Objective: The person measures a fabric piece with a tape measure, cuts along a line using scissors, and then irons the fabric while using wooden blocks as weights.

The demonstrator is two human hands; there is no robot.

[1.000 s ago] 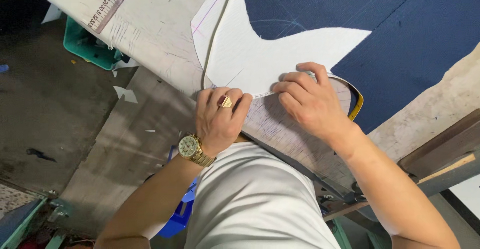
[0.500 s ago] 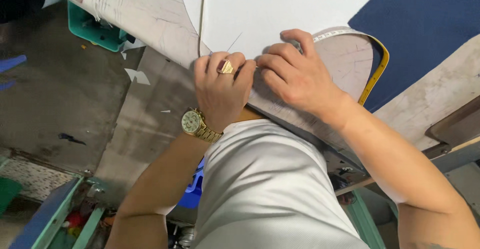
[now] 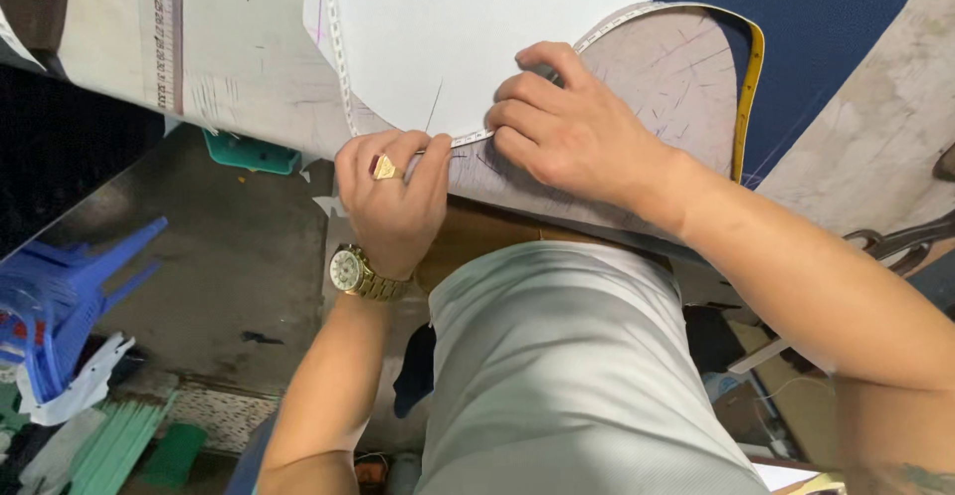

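Head view, and we're looking straight down: our left hand, gold ring and watch on it, pinches the tape measure against the lower edge of the white paper pattern, grip narrow and closed on the tape. Our right hand presses flat just beside it, fingertips pinning the same tape to the pattern's edge. The tape runs on, curving yellow over the surface toward the navy fabric. Blue plastic stools sit on the floor at left.
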